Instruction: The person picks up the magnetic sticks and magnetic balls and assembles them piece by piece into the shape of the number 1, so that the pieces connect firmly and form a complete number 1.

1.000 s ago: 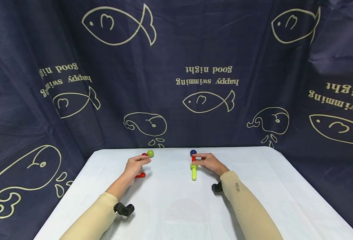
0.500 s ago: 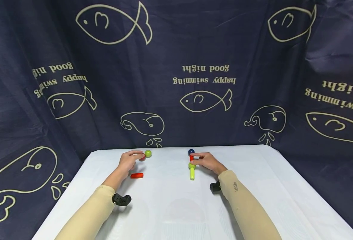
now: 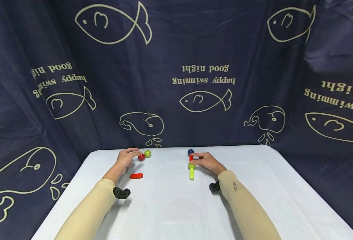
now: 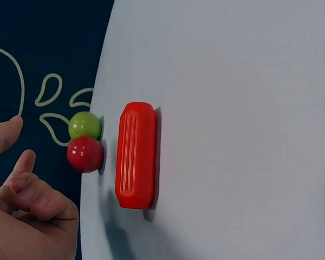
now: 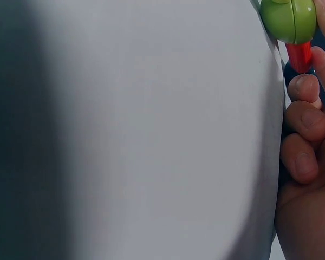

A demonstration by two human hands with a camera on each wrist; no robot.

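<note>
My left hand hovers beside a glossy red ball, fingertips right at its left side in the head view. In the left wrist view its fingers are loosely bent, with nothing held. A light green ball sits against the red one. Nearer the person lies a ridged red stick. My right hand pinches another red stick, which lines up with a dark blue ball behind and a green ball in front. From that green ball a yellow-green stick points toward the person.
A white-covered table carries everything. Behind it hangs a dark blue curtain with fish and whale drawings, close to the table's far edge. Black wrist-camera mounts stick out from both sleeves.
My left hand has drawn back to the left, uncovering the red ball and the loose red stick. My right hand keeps its place on the joined pieces. The head view has shifted slightly.
</note>
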